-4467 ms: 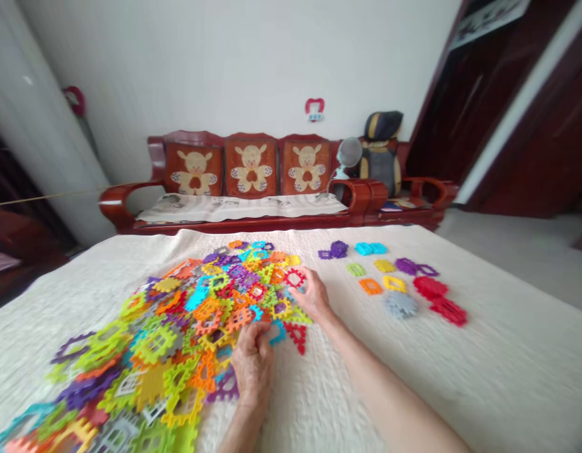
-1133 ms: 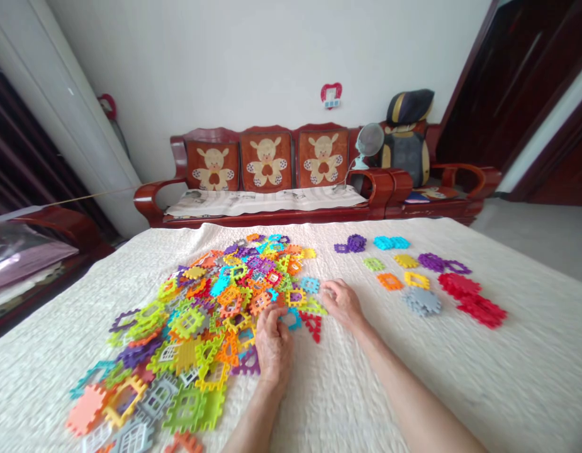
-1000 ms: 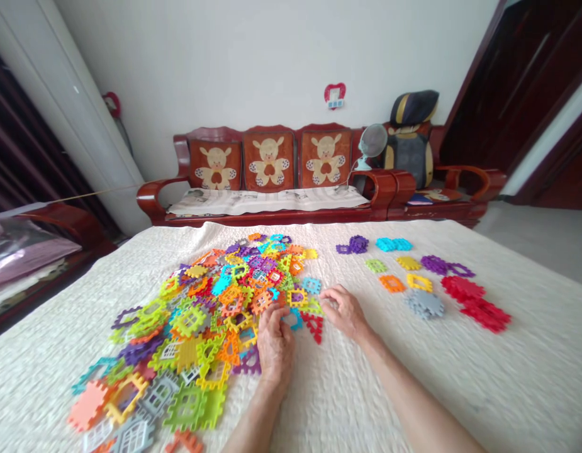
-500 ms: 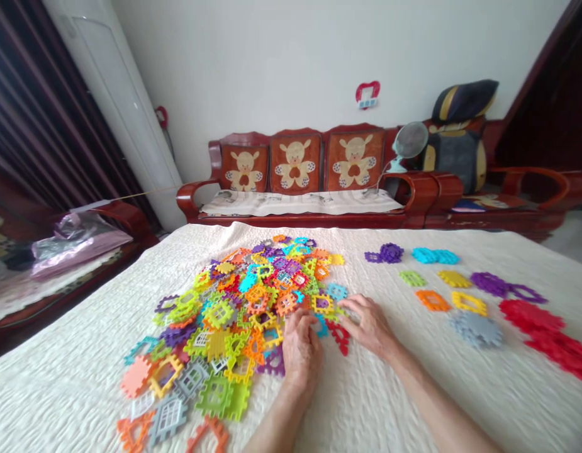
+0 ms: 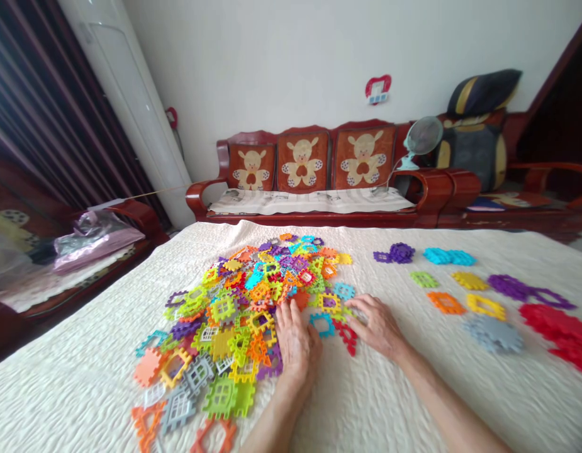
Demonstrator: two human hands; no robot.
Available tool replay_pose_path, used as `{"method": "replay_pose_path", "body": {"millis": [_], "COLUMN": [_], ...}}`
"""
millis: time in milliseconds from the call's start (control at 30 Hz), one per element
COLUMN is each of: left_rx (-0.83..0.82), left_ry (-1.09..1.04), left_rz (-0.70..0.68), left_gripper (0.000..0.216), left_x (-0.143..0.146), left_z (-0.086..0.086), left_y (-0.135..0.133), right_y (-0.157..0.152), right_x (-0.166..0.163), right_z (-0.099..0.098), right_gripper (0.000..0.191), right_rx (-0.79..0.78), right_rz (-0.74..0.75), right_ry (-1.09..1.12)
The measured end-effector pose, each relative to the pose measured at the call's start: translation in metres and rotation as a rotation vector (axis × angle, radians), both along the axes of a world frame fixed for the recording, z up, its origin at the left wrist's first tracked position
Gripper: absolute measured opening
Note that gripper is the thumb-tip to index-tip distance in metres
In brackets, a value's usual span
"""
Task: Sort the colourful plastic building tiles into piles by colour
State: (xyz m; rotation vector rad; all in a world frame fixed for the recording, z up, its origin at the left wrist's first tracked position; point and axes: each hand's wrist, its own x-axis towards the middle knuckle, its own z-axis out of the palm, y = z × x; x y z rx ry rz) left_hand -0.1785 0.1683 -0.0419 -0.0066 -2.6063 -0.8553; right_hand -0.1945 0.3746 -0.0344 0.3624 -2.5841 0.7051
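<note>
A big heap of colourful plastic interlocking tiles (image 5: 234,302) lies on a cream quilted cover (image 5: 366,390). My left hand (image 5: 295,343) rests flat, fingers stretched out, on the heap's right edge, its fingertips by an orange tile (image 5: 297,299). My right hand (image 5: 378,327) lies beside it with curled fingers touching the tiles at the edge, near a red triangular tile (image 5: 347,336) and a blue square frame tile (image 5: 323,323). Whether the right hand holds a piece is hidden.
Sorted small groups of tiles lie to the right: purple (image 5: 397,253), blue (image 5: 444,257), green (image 5: 423,279), yellow (image 5: 482,305), orange (image 5: 445,303), grey (image 5: 493,333), red (image 5: 562,327). A red wooden bench (image 5: 319,201) stands behind. A side table with a plastic bag (image 5: 92,236) is left.
The view has swung left. My left hand has opened and slid forward onto the heap's edge, uncovering the blue frame tile. My right hand stays at the edge by the red triangle.
</note>
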Motion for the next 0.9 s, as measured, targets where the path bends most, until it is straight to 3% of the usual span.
{"method": "replay_pose_path", "body": {"millis": [233, 567, 767, 900], "left_rx": [0.028, -0.153, -0.189, -0.166], "left_ry": [0.029, 0.077, 0.047, 0.057], "left_rz": [0.082, -0.088, -0.156, -0.19], "left_gripper": [0.062, 0.045, 0.038, 0.033], "left_x": [-0.01, 0.0, 0.004, 0.003], "left_z": [0.007, 0.011, 0.022, 0.021], "left_y": [-0.013, -0.008, -0.008, -0.008], "right_y": [-0.001, -0.007, -0.009, -0.008], "right_x": [-0.001, -0.001, 0.002, 0.0], "right_z": [-0.001, 0.002, 0.007, 0.008], "right_gripper": [0.023, 0.02, 0.015, 0.016], "right_rx": [0.007, 0.006, -0.047, -0.078], "right_rz": [-0.002, 0.042, 0.077, 0.086], "right_ry": [-0.009, 0.004, -0.004, 0.0]}}
